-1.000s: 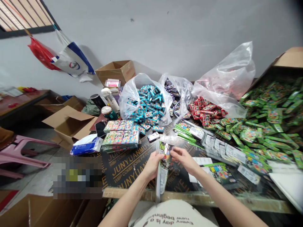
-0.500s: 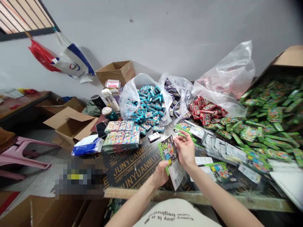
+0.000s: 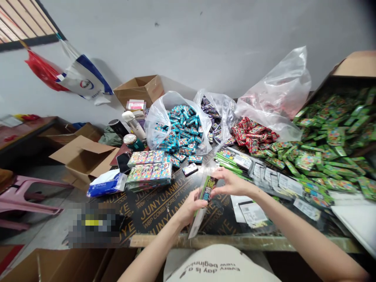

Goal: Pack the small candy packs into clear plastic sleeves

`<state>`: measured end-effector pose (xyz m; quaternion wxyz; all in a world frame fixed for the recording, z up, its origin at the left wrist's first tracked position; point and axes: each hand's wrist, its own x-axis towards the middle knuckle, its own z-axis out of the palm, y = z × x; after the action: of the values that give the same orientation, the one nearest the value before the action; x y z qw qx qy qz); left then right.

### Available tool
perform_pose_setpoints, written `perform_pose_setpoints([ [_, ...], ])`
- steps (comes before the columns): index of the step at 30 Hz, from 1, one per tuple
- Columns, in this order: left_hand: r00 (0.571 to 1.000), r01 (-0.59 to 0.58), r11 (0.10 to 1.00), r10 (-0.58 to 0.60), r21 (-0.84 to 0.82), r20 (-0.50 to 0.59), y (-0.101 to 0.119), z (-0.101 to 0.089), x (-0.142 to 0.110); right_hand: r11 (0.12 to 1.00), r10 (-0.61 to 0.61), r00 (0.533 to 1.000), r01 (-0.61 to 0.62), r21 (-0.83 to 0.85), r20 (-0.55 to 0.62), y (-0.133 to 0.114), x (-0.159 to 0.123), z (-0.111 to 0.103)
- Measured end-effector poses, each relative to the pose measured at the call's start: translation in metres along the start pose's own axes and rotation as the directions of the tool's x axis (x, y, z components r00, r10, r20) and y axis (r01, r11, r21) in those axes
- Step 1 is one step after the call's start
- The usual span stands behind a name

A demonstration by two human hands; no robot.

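Note:
My left hand [image 3: 190, 205] is closed round the lower part of a flat packet [image 3: 209, 184] with a green-and-black printed front and a clear plastic sleeve. The packet is tilted nearly edge-on above the dark tabletop. My right hand [image 3: 230, 182] pinches its upper right side, with clear plastic showing above the fingers. Below my right forearm lies a barcoded card [image 3: 253, 213], beside a white sheet. Behind my right hand rests a stack of similar green packets [image 3: 235, 158]. A single small box [image 3: 190, 169] sits just beyond the held packet.
Wrapped blocks of small boxes [image 3: 149, 172] stand at left, near a blue-and-white tissue pack [image 3: 107, 184]. Plastic bags hold blue boxes [image 3: 183, 129] and purple boxes [image 3: 211, 111]. Red boxes [image 3: 254, 133] and a large green heap [image 3: 331, 152] spread rightward. A wooden table edge [image 3: 243, 242] runs in front.
The held packet has turned from showing its printed front to nearly edge-on. My right hand has swung its wrist out to the right. The green-fronted packet on the table no longer shows.

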<state>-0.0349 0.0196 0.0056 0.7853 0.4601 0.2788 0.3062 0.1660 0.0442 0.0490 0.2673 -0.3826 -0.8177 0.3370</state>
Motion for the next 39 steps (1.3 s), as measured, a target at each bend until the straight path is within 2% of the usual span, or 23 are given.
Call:
perform_pose_setpoints([
  [2,1.000,-0.001,0.998,0.002,0.061,-0.015,0.002,0.000,0.000,1.000,-0.013,0.998,0.013,0.004,0.068,0.002,-0.002,-0.004],
  [6,0.993,0.072,0.990,-0.061,0.120,-0.097,-0.003,-0.001,0.002,0.999,0.032,0.999,-0.033,0.026,0.030,0.010,-0.003,0.000],
  [8,0.988,0.080,0.991,-0.065,0.107,-0.140,-0.005,-0.002,0.003,0.995,0.053,0.997,-0.049,0.087,-0.049,0.015,-0.003,0.009],
  [9,0.986,0.081,0.992,-0.065,0.096,-0.156,-0.006,-0.003,0.004,0.991,0.086,0.986,-0.070,0.114,-0.142,0.016,-0.003,0.014],
  [10,0.984,0.079,0.993,-0.064,0.083,-0.169,-0.005,-0.003,0.005,0.984,0.141,0.954,-0.105,0.146,-0.264,0.018,-0.003,0.019],
  [11,0.982,0.076,0.995,-0.063,0.069,-0.177,-0.004,-0.004,0.005,0.968,0.218,0.898,-0.149,0.202,-0.382,0.019,-0.003,0.025],
  [12,0.982,0.070,0.996,-0.059,0.054,-0.179,-0.002,-0.005,0.005,0.939,0.307,0.840,-0.189,0.289,-0.448,0.020,-0.004,0.030],
  [13,0.983,0.057,0.997,-0.049,0.044,-0.176,-0.001,-0.005,0.005,0.892,0.392,0.810,-0.218,0.397,-0.436,0.021,-0.005,0.035],
  [14,0.985,0.036,0.998,-0.028,0.044,-0.169,0.001,-0.005,0.005,0.829,0.453,0.816,-0.238,0.506,-0.358,0.022,-0.006,0.040],
  [16,0.989,-0.006,0.996,0.019,0.084,-0.150,0.003,-0.004,0.004,0.711,0.467,0.874,-0.281,0.644,-0.135,0.023,-0.007,0.046],
  [17,0.988,-0.018,0.992,0.036,0.122,-0.150,0.002,-0.004,0.004,0.685,0.449,0.891,-0.295,0.666,-0.067,0.024,-0.007,0.048],
  [19,0.981,-0.025,0.978,0.064,0.209,-0.184,0.001,-0.004,0.005,0.688,0.442,0.893,-0.282,0.669,-0.079,0.025,-0.006,0.049],
  [22,0.964,-0.020,0.964,0.090,0.266,-0.252,-0.003,-0.007,0.013,0.670,0.500,0.853,-0.274,0.690,-0.147,0.024,-0.005,0.049],
  [24,0.947,-0.046,0.968,0.121,0.246,-0.299,-0.004,-0.012,0.020,0.611,0.519,0.852,-0.319,0.724,-0.063,0.024,-0.009,0.052],
  [26,0.921,-0.091,0.973,0.162,0.210,-0.354,-0.005,-0.017,0.027,0.550,0.468,0.879,-0.374,0.746,0.096,0.024,-0.017,0.058],
  [28,0.913,-0.098,0.978,0.161,0.181,-0.374,-0.009,-0.020,0.030,0.522,0.427,0.888,-0.395,0.756,0.169,0.027,-0.026,0.064],
  [33,0.980,0.042,0.988,-0.012,0.148,-0.200,-0.032,-0.018,0.024,0.545,0.515,0.856,-0.367,0.754,0.044,0.041,-0.037,0.069],
  [37,0.992,-0.029,0.987,0.048,0.159,-0.119,-0.047,-0.012,0.021,0.603,0.528,0.833,-0.232,0.763,-0.164,0.043,-0.039,0.069],
  [39,0.985,-0.050,0.991,0.069,0.123,-0.155,-0.048,-0.011,0.022,0.605,0.550,0.809,-0.214,0.767,-0.209,0.040,-0.040,0.072],
])
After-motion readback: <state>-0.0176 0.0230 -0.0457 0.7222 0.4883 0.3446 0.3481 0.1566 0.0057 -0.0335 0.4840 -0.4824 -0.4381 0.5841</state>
